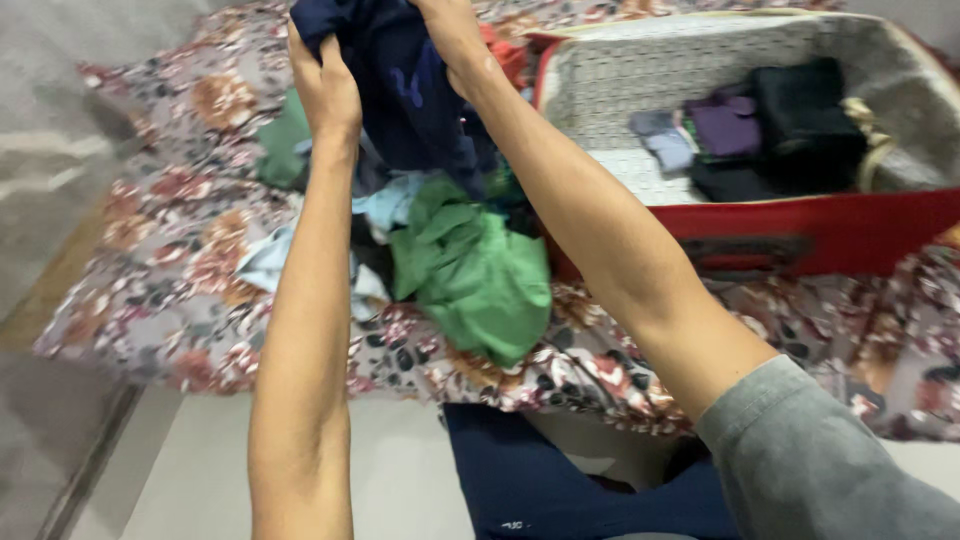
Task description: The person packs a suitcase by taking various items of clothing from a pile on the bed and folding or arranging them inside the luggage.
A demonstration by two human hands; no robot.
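Note:
My left hand [325, 85] and my right hand [450, 35] are both raised over the bed, gripping a dark navy garment [405, 90] that hangs between them. Below it lies a heap of loose clothes, with a crumpled green garment [475, 270] on top at the front and pale blue cloth [270, 255] to the left. The top of the navy garment and my right fingers are cut off by the frame's upper edge.
A floral bedsheet [170, 270] covers the bed. An open red suitcase [830, 230] with a patterned lining lies at the right, holding folded dark and purple clothes [760, 130]. Pale floor [400, 480] and my dark trouser leg [540, 490] show below.

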